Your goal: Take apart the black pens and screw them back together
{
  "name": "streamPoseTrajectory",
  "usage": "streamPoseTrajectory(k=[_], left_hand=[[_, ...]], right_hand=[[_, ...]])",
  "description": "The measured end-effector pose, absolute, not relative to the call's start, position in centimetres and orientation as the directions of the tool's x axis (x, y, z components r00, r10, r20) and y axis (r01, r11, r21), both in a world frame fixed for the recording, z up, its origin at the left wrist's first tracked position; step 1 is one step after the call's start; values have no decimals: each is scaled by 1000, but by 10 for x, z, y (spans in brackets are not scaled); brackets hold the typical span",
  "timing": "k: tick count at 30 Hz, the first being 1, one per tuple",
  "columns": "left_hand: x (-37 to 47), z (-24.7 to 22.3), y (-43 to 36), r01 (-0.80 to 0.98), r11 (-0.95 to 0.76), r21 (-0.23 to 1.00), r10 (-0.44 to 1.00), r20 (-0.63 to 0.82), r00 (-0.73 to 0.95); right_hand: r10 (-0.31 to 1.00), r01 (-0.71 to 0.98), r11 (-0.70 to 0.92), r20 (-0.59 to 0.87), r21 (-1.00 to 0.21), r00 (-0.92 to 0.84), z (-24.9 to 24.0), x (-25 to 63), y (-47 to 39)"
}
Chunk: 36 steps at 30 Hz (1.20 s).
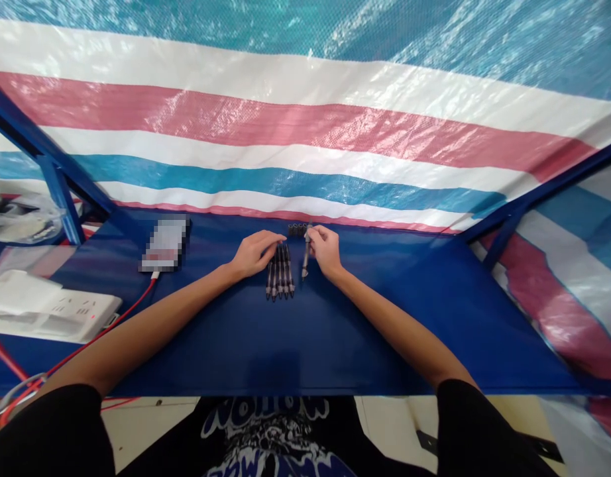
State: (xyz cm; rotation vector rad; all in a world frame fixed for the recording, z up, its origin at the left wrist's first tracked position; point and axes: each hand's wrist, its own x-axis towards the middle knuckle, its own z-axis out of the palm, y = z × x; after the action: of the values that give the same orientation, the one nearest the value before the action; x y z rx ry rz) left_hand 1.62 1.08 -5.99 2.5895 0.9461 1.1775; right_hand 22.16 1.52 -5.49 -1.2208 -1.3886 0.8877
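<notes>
Between my hands, several dark pens (280, 273) lie side by side on the blue table (285, 344), their tips toward me. My left hand (258, 253) rests at their upper end, its fingertips touching or just above them; whether it grips one I cannot make out. A single pen (306, 257) is pinched between the thumb and fingers of my right hand (325, 248), its tip pointing down toward me. Just beyond, a short row of small dark caps (296, 230) stands near the table's back edge, partly behind the right hand's pen.
At the left lies a phone (164, 244) with a red cable (131, 308) running from it. A white power strip (52, 306) sits nearer me. Striped plastic sheeting (305, 126) hangs behind the table, between blue metal frame bars (61, 199).
</notes>
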Motion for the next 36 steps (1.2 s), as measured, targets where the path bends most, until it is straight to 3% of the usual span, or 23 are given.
streamPoseTrajectory(k=[4, 8, 13, 16, 19, 25, 36], left_hand=[[14, -56, 6, 498, -798, 339, 590, 608, 531], [15, -60, 7, 542, -794, 274, 578, 616, 535], [16, -71, 13, 627, -751, 208, 583, 655, 481], [15, -75, 16, 650, -735, 193, 590, 656, 472], [15, -75, 16, 681, -718, 145, 584, 657, 476], [15, -73, 12, 708, -707, -2, 524, 671, 524], [11, -75, 12, 650, -759, -29, 440, 713, 546]], right_hand=[[982, -11, 186, 186, -983, -13, -47, 216, 11], [957, -14, 267, 267, -963, -116, -42, 215, 4], [909, 242, 398, 346, -885, -231, -39, 221, 2], [851, 496, 525, 426, -691, -307, -40, 225, 4], [790, 630, 606, 456, -485, -409, -46, 225, 5], [818, 738, 567, 355, -365, -453, -58, 224, 2], [801, 759, 598, 203, -258, -563, -45, 226, 3]])
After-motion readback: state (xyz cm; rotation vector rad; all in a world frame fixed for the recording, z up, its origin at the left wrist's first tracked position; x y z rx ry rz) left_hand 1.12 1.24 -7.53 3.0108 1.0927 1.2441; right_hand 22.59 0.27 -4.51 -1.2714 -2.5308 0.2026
